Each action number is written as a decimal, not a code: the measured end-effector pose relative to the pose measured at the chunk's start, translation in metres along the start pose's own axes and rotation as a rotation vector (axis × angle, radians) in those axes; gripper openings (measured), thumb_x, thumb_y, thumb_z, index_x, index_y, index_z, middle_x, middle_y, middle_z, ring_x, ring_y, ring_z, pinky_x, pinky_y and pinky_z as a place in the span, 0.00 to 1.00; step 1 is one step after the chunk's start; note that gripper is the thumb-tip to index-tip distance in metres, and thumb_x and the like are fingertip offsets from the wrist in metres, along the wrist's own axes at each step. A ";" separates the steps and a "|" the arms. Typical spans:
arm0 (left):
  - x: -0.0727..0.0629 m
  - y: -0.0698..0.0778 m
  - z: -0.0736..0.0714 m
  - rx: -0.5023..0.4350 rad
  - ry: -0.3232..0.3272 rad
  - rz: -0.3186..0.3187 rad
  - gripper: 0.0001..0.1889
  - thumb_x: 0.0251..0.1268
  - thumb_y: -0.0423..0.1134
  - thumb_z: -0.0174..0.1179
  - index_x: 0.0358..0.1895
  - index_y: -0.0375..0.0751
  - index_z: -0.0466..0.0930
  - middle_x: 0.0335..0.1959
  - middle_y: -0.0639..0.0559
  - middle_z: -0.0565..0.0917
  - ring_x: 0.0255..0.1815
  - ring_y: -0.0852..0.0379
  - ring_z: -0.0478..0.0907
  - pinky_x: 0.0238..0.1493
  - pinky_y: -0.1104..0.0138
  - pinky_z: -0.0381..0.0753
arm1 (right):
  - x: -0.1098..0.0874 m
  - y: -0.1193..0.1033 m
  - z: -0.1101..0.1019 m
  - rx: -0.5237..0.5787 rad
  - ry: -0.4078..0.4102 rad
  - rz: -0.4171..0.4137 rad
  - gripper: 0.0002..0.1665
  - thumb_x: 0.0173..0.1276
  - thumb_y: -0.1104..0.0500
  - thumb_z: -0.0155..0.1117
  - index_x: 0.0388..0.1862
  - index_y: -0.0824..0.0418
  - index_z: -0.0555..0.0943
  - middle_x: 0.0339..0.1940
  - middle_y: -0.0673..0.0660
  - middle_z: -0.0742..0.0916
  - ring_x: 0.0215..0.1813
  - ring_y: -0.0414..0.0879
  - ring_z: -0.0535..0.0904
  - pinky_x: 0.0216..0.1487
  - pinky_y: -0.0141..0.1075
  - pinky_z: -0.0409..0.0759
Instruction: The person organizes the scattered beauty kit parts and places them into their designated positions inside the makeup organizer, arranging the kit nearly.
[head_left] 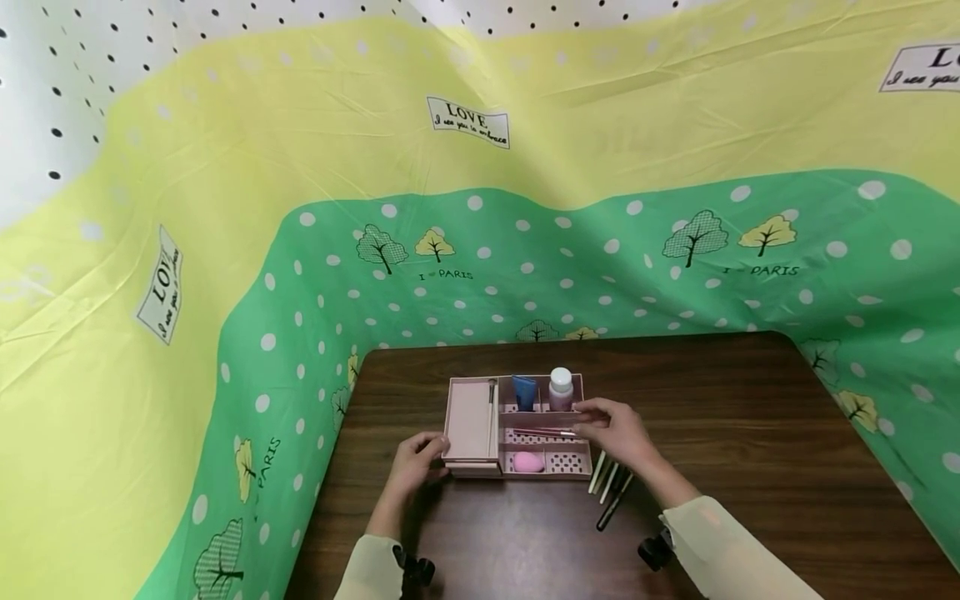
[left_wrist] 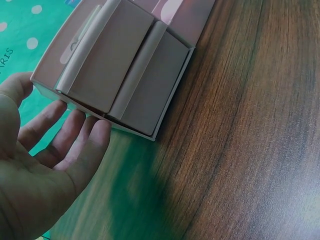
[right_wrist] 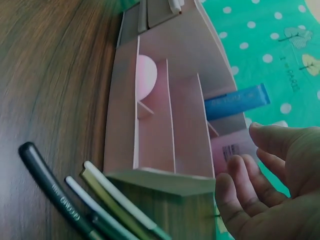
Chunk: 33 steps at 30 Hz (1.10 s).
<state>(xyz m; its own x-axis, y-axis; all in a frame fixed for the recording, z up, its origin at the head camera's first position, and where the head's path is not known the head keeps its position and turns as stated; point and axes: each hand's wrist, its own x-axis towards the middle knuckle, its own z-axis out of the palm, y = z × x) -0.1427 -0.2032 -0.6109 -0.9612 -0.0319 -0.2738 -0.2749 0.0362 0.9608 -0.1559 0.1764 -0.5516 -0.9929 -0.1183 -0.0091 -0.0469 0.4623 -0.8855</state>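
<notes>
A pink desk organizer (head_left: 471, 421) stands on the table, with two drawers at its left end and open compartments at its right. My left hand (head_left: 415, 467) touches the organizer's left side with its fingertips, fingers loosely bent. At the right end, my right hand (head_left: 618, 432) is beside the rear compartment, its fingers relaxed close to a white-capped bottle (head_left: 560, 392); contact with the wall is hard to tell. A blue tube (head_left: 524, 394) stands left of the bottle. Thin brushes (head_left: 543, 432) lie in the middle compartment, and a pink makeup sponge (head_left: 528, 462) sits in front.
One makeup brush (head_left: 491, 417) lies on the organizer's flat top. Right of the organizer, several pens or slim sticks lie on the wooden table (head_left: 712, 417), among them a black pen (right_wrist: 50, 185). A patterned green and yellow curtain (head_left: 450, 308) hangs behind and at the sides.
</notes>
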 end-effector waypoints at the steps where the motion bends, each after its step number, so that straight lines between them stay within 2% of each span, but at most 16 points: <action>1: 0.000 0.000 0.000 0.001 -0.001 0.001 0.18 0.71 0.41 0.65 0.53 0.28 0.83 0.43 0.48 0.83 0.44 0.55 0.83 0.44 0.51 0.91 | -0.001 0.002 -0.001 -0.005 0.004 -0.001 0.20 0.65 0.64 0.74 0.55 0.68 0.84 0.47 0.68 0.89 0.42 0.49 0.86 0.37 0.29 0.85; 10: 0.000 0.000 -0.001 -0.003 -0.010 0.000 0.18 0.70 0.42 0.66 0.52 0.29 0.83 0.43 0.48 0.84 0.44 0.54 0.83 0.43 0.52 0.92 | -0.012 0.017 -0.013 -0.059 0.024 0.065 0.22 0.65 0.62 0.74 0.55 0.70 0.82 0.46 0.67 0.89 0.44 0.52 0.85 0.40 0.31 0.84; 19: 0.003 -0.003 -0.001 0.008 -0.005 0.006 0.18 0.70 0.43 0.66 0.51 0.30 0.84 0.42 0.48 0.84 0.43 0.54 0.82 0.42 0.53 0.92 | -0.021 0.039 -0.022 -0.094 0.048 0.118 0.22 0.65 0.60 0.75 0.55 0.69 0.83 0.44 0.64 0.89 0.42 0.47 0.84 0.37 0.30 0.82; 28: 0.003 -0.004 0.000 0.015 0.013 0.008 0.19 0.70 0.44 0.66 0.52 0.29 0.83 0.42 0.48 0.83 0.43 0.54 0.81 0.44 0.50 0.91 | -0.031 0.058 -0.028 -0.127 0.045 0.183 0.28 0.66 0.59 0.74 0.59 0.72 0.79 0.44 0.64 0.89 0.40 0.46 0.83 0.33 0.33 0.80; 33: 0.002 -0.002 0.001 0.008 0.006 0.005 0.19 0.71 0.44 0.66 0.53 0.29 0.83 0.42 0.48 0.83 0.44 0.54 0.81 0.45 0.50 0.91 | -0.033 0.068 -0.029 -0.142 0.054 0.196 0.25 0.65 0.61 0.73 0.56 0.73 0.80 0.41 0.63 0.90 0.37 0.45 0.82 0.31 0.32 0.79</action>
<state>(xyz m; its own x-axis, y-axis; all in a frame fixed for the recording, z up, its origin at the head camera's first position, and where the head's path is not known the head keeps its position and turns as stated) -0.1438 -0.2028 -0.6137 -0.9625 -0.0380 -0.2687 -0.2703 0.0444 0.9618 -0.1292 0.2375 -0.5976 -0.9889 0.0311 -0.1456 0.1357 0.5914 -0.7949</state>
